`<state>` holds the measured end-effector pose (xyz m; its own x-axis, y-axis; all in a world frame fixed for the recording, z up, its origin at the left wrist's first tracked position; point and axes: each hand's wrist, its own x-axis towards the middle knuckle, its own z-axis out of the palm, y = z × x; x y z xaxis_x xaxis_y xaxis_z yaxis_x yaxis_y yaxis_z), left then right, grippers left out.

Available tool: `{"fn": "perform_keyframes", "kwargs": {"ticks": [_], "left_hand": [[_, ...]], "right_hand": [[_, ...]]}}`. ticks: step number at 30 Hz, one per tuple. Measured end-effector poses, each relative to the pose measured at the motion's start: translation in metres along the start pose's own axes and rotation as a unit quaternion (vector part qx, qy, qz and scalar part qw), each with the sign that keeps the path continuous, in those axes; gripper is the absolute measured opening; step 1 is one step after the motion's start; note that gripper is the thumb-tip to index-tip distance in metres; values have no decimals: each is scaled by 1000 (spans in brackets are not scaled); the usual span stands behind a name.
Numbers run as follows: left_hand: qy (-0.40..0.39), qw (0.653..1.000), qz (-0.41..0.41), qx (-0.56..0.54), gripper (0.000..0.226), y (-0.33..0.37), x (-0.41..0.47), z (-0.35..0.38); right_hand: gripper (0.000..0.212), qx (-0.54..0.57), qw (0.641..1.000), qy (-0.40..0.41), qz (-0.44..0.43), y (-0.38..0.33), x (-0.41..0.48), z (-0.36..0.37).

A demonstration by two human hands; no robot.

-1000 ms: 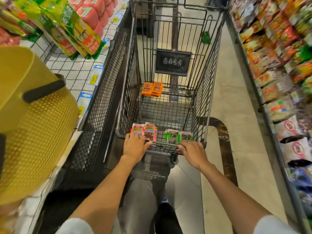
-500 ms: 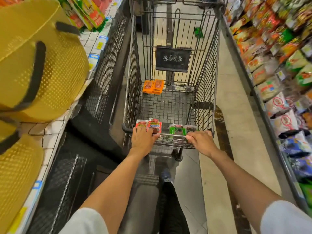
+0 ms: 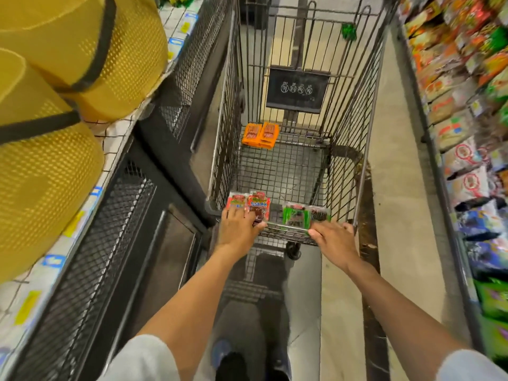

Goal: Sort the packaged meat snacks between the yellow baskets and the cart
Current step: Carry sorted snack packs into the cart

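A black wire cart [image 3: 343, 149] stands in the aisle ahead of me. Orange snack packs [image 3: 261, 134] lie on its floor at the far end. On the near child seat lie red snack packs [image 3: 254, 206] at the left and green snack packs [image 3: 298, 215] at the right. My left hand [image 3: 239, 229] grips the cart handle at the left, fingertips over the red packs. My right hand [image 3: 334, 239] grips the handle at the right. Two yellow perforated baskets, one nearer [image 3: 41, 182] and one farther [image 3: 90, 48], sit on the left shelf.
A black mesh shelf unit [image 3: 118, 229] with price tags runs along the left, close to the cart. Shelves of bagged snacks [image 3: 467, 119] line the right side. The tan aisle floor [image 3: 395, 193] lies between cart and right shelf. My shoe [image 3: 220, 350] shows below.
The cart and I have moved back along the aisle: the baskets slid forward and a second one came into view at left. Both hands stay on the handle.
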<state>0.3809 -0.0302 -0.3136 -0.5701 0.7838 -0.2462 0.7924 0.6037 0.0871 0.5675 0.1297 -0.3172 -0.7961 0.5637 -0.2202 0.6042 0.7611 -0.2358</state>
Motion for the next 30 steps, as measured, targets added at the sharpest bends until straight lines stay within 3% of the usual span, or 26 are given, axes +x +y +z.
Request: {"fn": "perform_keyframes", "kwargs": {"ticks": [4,13,30], "left_hand": [[-25,999,-10,47,58,8,-39,11],[-58,997,-34,21,59,18,-138,34],[-76,996,-15,33,60,-25,-303,59]], "right_hand": [[33,-1,1000,-13,-4,0,-37,11],[33,18,999,-50,-6,-15,-132,33],[33,5,997,-71,23,-110,-285,79]]}}
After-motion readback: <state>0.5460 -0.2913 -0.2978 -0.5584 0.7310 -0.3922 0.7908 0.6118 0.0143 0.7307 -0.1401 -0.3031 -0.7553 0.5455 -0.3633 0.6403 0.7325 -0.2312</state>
